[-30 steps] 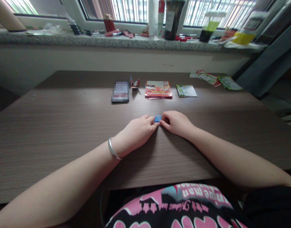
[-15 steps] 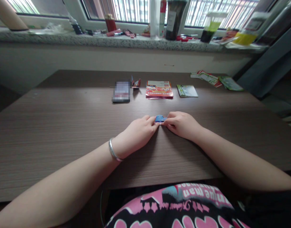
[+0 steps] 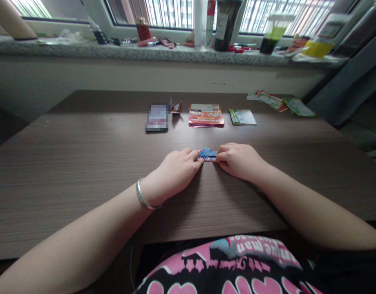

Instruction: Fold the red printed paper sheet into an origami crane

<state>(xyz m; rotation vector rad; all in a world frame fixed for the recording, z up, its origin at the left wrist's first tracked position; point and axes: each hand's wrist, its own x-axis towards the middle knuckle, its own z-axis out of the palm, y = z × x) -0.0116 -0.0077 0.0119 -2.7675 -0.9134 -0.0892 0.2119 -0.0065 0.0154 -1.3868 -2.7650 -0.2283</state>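
A small folded blue paper piece (image 3: 207,154) with red and white print lies on the brown wooden table (image 3: 83,155). My left hand (image 3: 175,171), with a silver bangle on its wrist, pinches the paper's left end with closed fingers. My right hand (image 3: 237,160) pinches its right end the same way. Both hands rest on the table top, and most of the paper is hidden between the fingertips.
Further back lie a dark phone (image 3: 157,117), a small folded paper figure (image 3: 175,107), a red leaflet stack (image 3: 205,115), a green leaflet stack (image 3: 242,116) and more leaflets (image 3: 270,100) at the far right. The stone windowsill (image 3: 145,51) holds bottles, cups and pens.
My two hands have drawn slightly apart, and more of the blue paper shows between them, stretched out sideways. Nothing else on the table has moved.
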